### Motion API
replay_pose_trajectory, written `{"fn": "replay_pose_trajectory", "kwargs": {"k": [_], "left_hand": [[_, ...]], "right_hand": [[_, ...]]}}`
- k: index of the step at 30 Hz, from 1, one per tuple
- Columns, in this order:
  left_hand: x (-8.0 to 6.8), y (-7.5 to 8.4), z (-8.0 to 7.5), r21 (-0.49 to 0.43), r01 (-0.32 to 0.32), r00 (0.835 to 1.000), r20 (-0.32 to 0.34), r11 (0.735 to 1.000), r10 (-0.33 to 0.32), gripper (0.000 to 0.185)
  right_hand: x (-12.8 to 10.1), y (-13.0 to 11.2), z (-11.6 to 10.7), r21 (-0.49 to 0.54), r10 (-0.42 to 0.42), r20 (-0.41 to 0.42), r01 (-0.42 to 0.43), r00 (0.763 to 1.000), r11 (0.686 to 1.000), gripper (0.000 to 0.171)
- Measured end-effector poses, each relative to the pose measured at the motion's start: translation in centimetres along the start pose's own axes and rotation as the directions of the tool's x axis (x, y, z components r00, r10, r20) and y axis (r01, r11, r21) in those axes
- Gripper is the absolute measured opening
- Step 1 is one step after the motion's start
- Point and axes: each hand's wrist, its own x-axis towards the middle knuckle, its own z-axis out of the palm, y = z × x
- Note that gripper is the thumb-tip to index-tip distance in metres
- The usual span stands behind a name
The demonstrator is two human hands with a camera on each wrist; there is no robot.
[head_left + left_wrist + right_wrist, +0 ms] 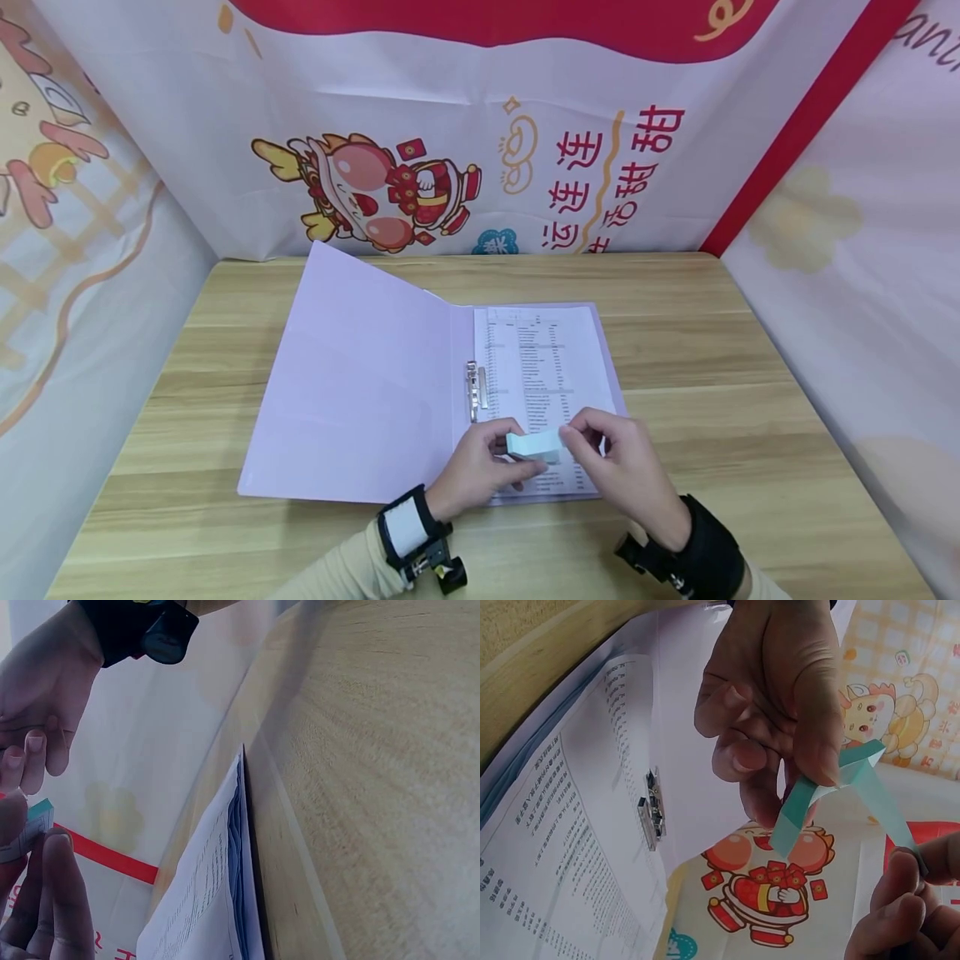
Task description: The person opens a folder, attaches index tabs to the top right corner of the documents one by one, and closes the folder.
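My left hand (480,468) holds a small pad of pale teal sticky notes (531,446) between thumb and fingers. Above the printed sheets (592,358), my right hand (626,471) pinches the pad's right end in the head view. From the right wrist, a teal strip (881,802) stretches from the pad to the right fingertips (904,866), its far end at the left thumb (817,750). In the left wrist view the pad (34,829) shows a pale printed side. Beneath both hands lies an open lilac folder (360,383) bearing the sheets.
A metal clip (472,392) sits along the folder's spine, beside the sheets. The folder's cover lies spread to the left on the wooden table (697,375). Printed cloth walls (420,83) stand behind and at both sides.
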Motion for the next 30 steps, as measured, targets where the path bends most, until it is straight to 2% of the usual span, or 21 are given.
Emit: {"fn": "replay_pose_trajectory", "kwargs": {"k": [15,30], "left_hand": [[0.0,0.1,0.0,-0.002,0.014,1.000,0.014,1.000,-0.014,0.017],[0.0,-0.1,0.0,0.021,-0.007,1.000,0.017,1.000,0.007,0.017]], "right_hand": [[0.1,-0.4,-0.7,0.025,-0.028,-0.036,0.029,0.999,0.999,0.022],[0.1,-0.7,-1.4,0.032,-0.050,-0.071,0.052,0.996,0.998,0.024]]}}
